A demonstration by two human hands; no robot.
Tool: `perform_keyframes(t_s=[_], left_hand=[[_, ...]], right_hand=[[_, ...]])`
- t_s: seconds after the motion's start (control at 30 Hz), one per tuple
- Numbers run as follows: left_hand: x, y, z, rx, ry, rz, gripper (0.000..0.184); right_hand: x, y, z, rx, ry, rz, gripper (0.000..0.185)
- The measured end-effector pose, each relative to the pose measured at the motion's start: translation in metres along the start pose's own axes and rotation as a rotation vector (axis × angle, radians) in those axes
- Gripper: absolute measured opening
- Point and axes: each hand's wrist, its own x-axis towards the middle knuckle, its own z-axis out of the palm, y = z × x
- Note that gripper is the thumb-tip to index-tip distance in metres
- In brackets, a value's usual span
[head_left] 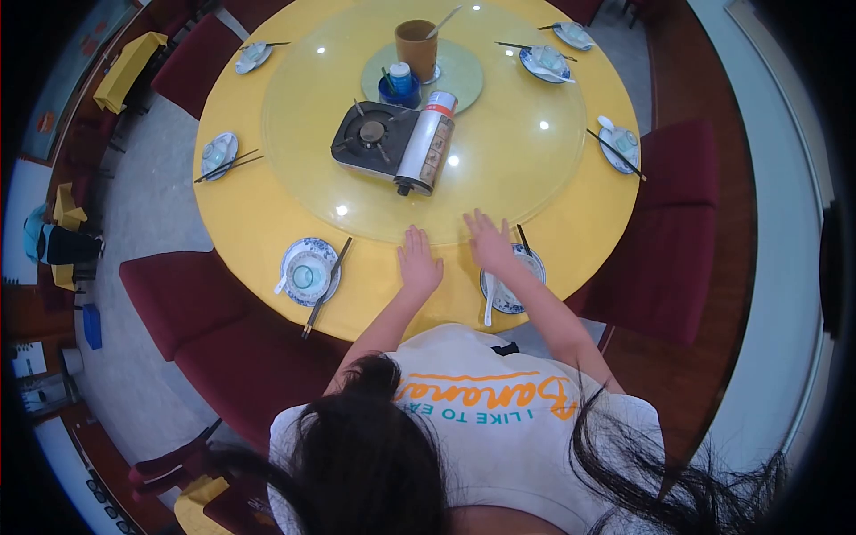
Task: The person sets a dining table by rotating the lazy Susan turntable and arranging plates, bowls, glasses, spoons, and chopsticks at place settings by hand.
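Left hand [417,262]: my palm faces down, fingers extended, gripping nothing; fingertips overlap the near rim of the turntable [526,174], with the rest of the hand over the tablecloth [236,234].
Right hand [488,246]: palm down, fingers spread, gripping nothing; fingertips lie over the turntable glass, set slightly farther forward than those of my left hand. Firm contact cannot be confirmed for either hand.
Turntable position: centred on the table, directly ahead of both hands; round, so no long axis.
Stove [348,146] position: on the near half of the turntable, ahead of my hands and mostly to the left; apart from both.
Nearer hand: left, its fingertips lying just short of the black knob [404,189].
Stove axis: long side runs left to right, slightly skewed.
Gas canister [426,147] axis: along the stove's right side, running away from me and leaning right.
Canister direction: red-and-white end points away; the opposite end lies toward me, beside the knob. Seating in the stove cannot be determined.
Right forearm: crosses above a plate [537,267].
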Motion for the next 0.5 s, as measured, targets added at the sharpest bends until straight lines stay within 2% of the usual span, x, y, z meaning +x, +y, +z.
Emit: perform_keyframes(t_s=[0.17, 0.23, 0.37, 0.5], left_hand=[[0.005, 0.007, -0.005, 0.014, -0.056, 0.143, 0.071], [0.005, 0.005, -0.009, 0.053, -0.036, 0.173, 0.07], [0.006, -0.017, -0.016, 0.071, 0.044, 0.116, 0.07], [0.006, -0.041, -0.024, 0.08, 0.09, 0.067, 0.071]], right_hand=[[-0.008, -0.02, 0.009, 0.11, -0.05, -0.035, 0.05], [-0.008, -0.012, 0.017, -0.016, -0.038, 0.027, 0.048], [-0.009, 0.018, 0.016, -0.123, 0.023, 0.067, 0.043], [-0.005, 0.038, 0.002, -0.151, -0.009, 0.154, 0.043]])
